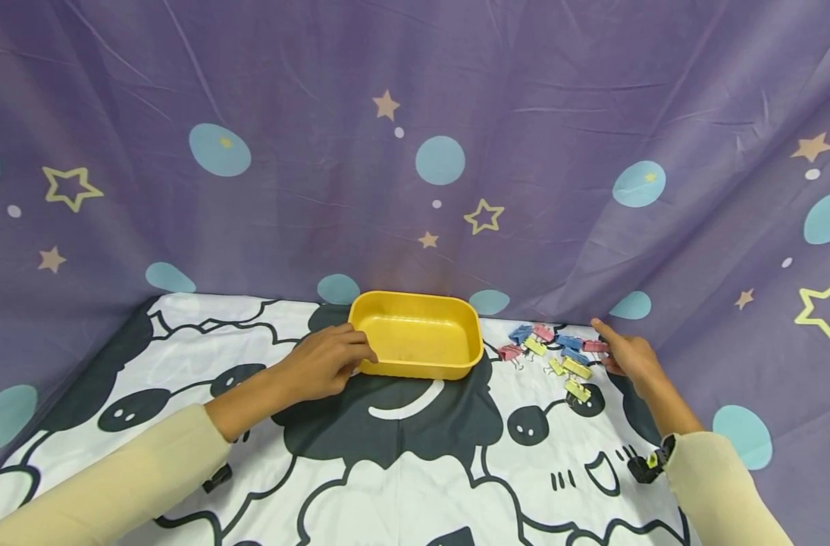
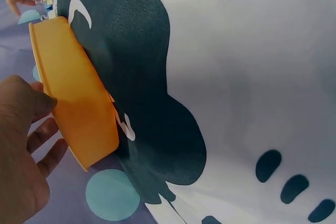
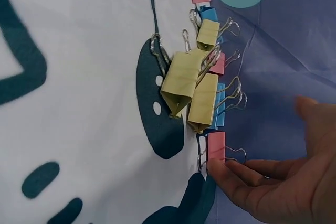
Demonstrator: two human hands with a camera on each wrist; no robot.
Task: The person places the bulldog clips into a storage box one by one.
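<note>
A yellow plastic tray (image 1: 421,371) stands on the cloth near its back edge. At the tray's left end my left hand (image 1: 333,358) pinches the rim, with the thumb (image 2: 44,103) on the outer wall. To the tray's right lies a loose group of pink, blue and yellow binder clips (image 1: 577,368). My right hand (image 1: 629,356) is at the right side of that group. Its fingertips (image 3: 218,169) touch the outermost pink binder clip (image 3: 216,144), while the thumb (image 3: 307,106) stands away from it.
A black-and-white cartoon cloth (image 1: 401,500) covers the table. Right behind it hangs a purple curtain (image 1: 305,189) with stars and blue dots, which also runs along both sides. Yellow binder clips (image 3: 181,80) lie close to the blue and pink ones.
</note>
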